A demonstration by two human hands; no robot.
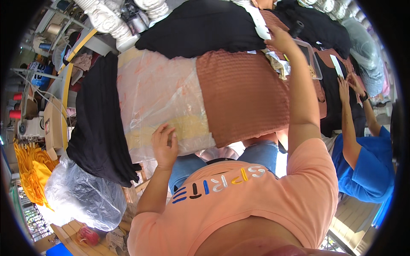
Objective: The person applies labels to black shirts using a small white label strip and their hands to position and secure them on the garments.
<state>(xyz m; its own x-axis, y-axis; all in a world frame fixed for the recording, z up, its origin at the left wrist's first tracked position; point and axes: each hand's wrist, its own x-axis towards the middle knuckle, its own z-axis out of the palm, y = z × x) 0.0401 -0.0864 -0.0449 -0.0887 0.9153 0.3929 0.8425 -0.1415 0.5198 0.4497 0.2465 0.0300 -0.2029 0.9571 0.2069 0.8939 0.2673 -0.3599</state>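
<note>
My left hand [165,143] hovers over or rests lightly on a clear plastic sheet [162,98] covering the table; its fingers are loosely bent and apart, holding nothing. On the far side, my right hand [282,41] reaches out with its fingers closed at the near end of a white strip [259,23]. That strip lies beside a large black cloth [205,27], whose edge comes close to my fingertips. Below my right hand spreads a brown textured cloth [243,96]. A crumpled scrap [277,65] lies next to my forearm, partly beside a clear plastic box [314,64].
Another black cloth [96,119] drapes over the table's left end. To the right, a co-worker in a blue shirt [363,166] handles a second white strip [336,65] on black cloth. Yellow cloth [30,170] and a clear plastic bag [87,192] stand lower left.
</note>
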